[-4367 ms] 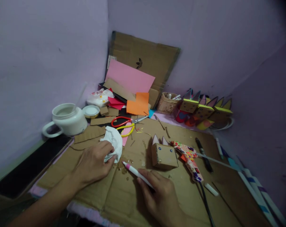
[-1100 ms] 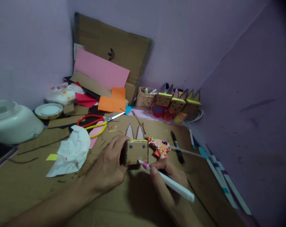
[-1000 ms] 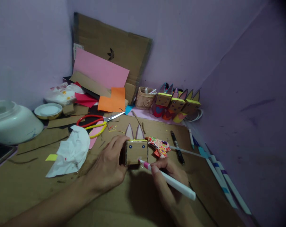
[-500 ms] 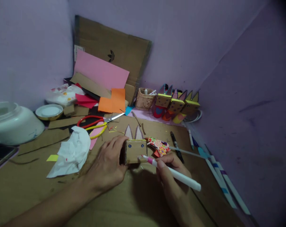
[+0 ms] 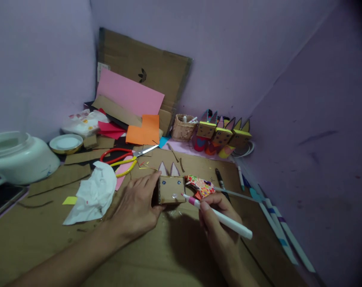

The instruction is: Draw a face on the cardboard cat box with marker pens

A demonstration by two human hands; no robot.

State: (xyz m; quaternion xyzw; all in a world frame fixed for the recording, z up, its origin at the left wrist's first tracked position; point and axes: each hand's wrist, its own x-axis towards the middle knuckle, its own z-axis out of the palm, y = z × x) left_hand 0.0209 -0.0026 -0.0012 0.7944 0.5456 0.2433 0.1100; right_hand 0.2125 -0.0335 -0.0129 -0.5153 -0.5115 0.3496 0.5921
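Note:
A small cardboard box head (image 5: 170,190) with two pointed ears and blue dot eyes sits on the cardboard work sheet (image 5: 79,239). My left hand (image 5: 137,207) grips its left side, fingers curled over the top edge. My right hand (image 5: 218,221) pinches a white pen with a pink band (image 5: 217,216); its tip hovers just right of the box's lower front, where a pale dot shows. A patterned paper piece (image 5: 200,185) lies right of the box.
Crumpled white tissue (image 5: 93,193) lies left of my hand. Red and yellow scissors (image 5: 124,156), orange paper (image 5: 143,131), pink sheet (image 5: 128,93), a white jug (image 5: 18,155) and small dish (image 5: 65,142) sit behind. Finished box figures (image 5: 223,137), a basket (image 5: 183,127), markers (image 5: 219,179) and striped sticks (image 5: 282,235) are at right.
My left hand left the tissue and took hold of the box head. The pen touched the box's front, then drew back slightly right, leaving a pale dot. The view shifted.

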